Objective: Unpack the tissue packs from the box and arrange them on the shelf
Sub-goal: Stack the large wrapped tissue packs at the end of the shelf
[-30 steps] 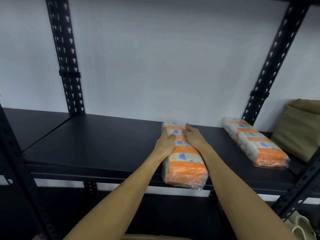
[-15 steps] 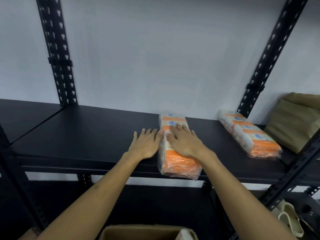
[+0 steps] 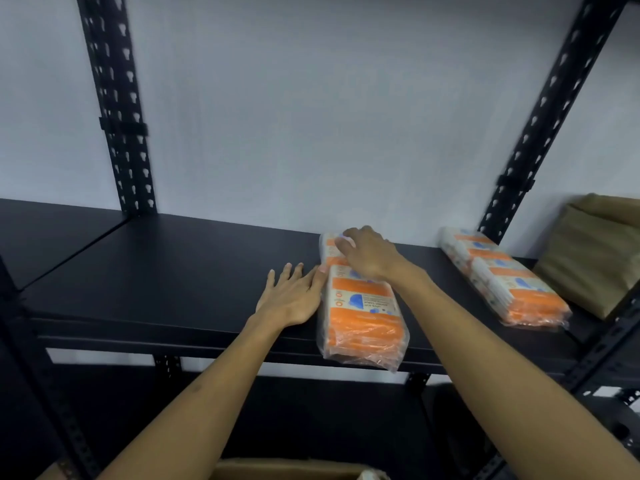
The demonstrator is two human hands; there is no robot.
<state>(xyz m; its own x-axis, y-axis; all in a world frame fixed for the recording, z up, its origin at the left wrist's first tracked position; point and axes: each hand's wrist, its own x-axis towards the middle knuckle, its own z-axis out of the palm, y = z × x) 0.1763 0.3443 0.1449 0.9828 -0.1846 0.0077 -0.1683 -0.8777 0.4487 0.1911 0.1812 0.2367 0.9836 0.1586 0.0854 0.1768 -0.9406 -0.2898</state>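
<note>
Dim, even light is falling from above; black perforated steel uprights [image 3: 117, 109] are bowing and blurring toward the edges.

Both forearms are bare to the bottom edge of the view, with no sleeve, watch or glove showing. The left hand [image 3: 294, 297] and right hand [image 3: 370, 252] carry no rings that can be made out, though the right one is motion-blurred. Fingernails look short and unpainted.

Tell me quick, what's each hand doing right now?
Left hand: open, flat on the shelf against the tissue pack.
Right hand: fingers curled over that pack's far end.
</note>
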